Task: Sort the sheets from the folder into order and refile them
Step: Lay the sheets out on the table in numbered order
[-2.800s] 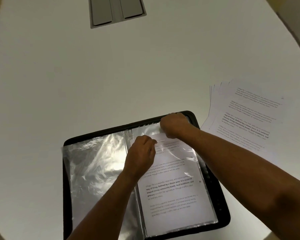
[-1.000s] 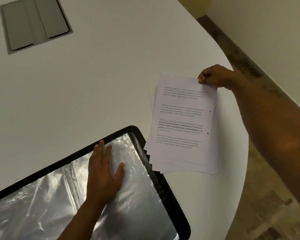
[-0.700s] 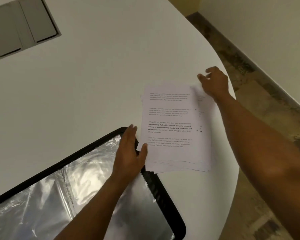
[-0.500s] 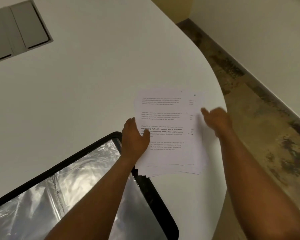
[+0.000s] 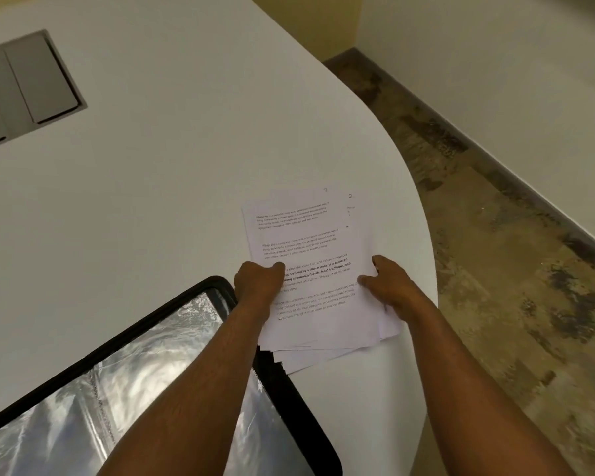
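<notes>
While both arms reach forward in the head view, the stack of sheets lies on the white table near its curved right edge, just beside the top right corner of the folder. Its long axis runs away from the person, leaning slightly to the right, with the printed lines reading upright from the person's side; the top of the page points to the far side of the table. The lower edges are fanned unevenly, and the bottom left corner of the stack overlaps the folder's black rim.

The left hand grips the stack's left edge, fingers curled, thumb lying on the top page. The right hand holds the right edge, thumb pressed on the paper and fingers bent around the side.

Open and flat, the folder shows shiny clear sleeves, and the left forearm crosses above them. A grey recessed panel sits in the table at far left. Mottled brown floor lies beyond the table edge.
</notes>
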Motion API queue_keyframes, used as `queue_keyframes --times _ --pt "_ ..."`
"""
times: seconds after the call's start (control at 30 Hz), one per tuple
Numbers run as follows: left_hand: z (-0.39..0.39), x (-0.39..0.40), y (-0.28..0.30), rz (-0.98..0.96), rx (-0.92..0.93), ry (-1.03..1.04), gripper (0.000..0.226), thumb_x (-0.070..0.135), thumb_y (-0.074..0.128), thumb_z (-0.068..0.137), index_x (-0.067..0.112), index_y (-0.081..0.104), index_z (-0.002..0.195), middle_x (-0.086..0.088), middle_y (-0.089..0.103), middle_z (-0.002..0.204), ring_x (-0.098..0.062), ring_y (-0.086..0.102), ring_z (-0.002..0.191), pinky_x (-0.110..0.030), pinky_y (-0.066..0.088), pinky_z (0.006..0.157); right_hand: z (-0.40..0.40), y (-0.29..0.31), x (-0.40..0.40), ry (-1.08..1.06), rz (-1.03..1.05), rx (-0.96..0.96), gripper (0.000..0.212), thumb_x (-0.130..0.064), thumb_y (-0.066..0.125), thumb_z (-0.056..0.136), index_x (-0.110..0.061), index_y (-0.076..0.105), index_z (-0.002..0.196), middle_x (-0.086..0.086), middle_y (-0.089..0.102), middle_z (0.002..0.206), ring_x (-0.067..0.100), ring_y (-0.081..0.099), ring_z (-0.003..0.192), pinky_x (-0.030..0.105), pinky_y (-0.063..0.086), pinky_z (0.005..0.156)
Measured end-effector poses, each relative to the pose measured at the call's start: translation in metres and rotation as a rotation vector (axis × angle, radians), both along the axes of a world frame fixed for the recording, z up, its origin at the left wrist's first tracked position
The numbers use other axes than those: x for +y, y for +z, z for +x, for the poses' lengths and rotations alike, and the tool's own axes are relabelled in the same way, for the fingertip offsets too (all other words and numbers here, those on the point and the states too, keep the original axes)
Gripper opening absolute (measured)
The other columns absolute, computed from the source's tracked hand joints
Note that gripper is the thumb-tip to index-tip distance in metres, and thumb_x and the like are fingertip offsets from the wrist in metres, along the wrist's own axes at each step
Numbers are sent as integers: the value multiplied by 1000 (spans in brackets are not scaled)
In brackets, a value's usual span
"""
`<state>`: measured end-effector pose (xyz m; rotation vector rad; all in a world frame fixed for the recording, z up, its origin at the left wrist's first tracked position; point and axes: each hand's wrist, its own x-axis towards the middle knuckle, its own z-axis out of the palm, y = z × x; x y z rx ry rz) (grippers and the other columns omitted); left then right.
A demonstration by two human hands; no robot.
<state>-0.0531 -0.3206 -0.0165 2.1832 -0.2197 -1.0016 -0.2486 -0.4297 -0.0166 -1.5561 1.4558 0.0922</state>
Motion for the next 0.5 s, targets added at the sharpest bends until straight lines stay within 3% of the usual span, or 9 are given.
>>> queue_keyframes --times 0.07,0.17,0.27,0.33,0.37,0.5 --pt "2 0 -1 -1 19 1 33 30 60 83 4 64 104 -12 65 109 -21 62 90 -30 53 73 -9 -1 -6 -48 42 -122 50 -16 60 95 -11 44 143 7 49 145 24 48 131 41 39 111" --pt "3 -1 9 -24 -62 -43 47 31 56 91 7 48 130 -8 45 134 -22 51 115 -28 43 87 -18 6 -13 -194 156 -390 38 -8 56 97 -19 53 133 4 62 131 19 62 114 36 52 97" --pt "7 -6 25 -215 122 3 57 34 51 98 16 29 147 1 42 138 -18 49 121 -28 39 96 -18 15 -20 -230 262 -610 36 -6 50 100 -25 54 130 1 65 128 22 63 116 38 52 97" --pt "16 -12 36 -358 192 2 39 25 51 98 19 47 136 2 57 131 -14 61 109 -31 49 93 -13 23 -27 -153 210 -623 41 -3 45 101 -31 53 132 -5 62 132 19 58 123 41 46 105" --pt "21 -15 41 -409 141 -32 29 17 51 97 20 55 126 1 64 122 -13 64 103 -30 53 88 -8 30 -30 -99 142 -592 45 -3 44 101 -33 50 135 -8 60 135 16 55 126 42 43 108" --pt "29 -32 72 -583 -133 -108 33 -1 48 93 30 55 100 14 64 100 4 62 86 -11 49 73 20 61 -45 -25 -173 -538 52 -2 40 100 -28 41 145 -10 52 139 11 49 128 38 40 111"
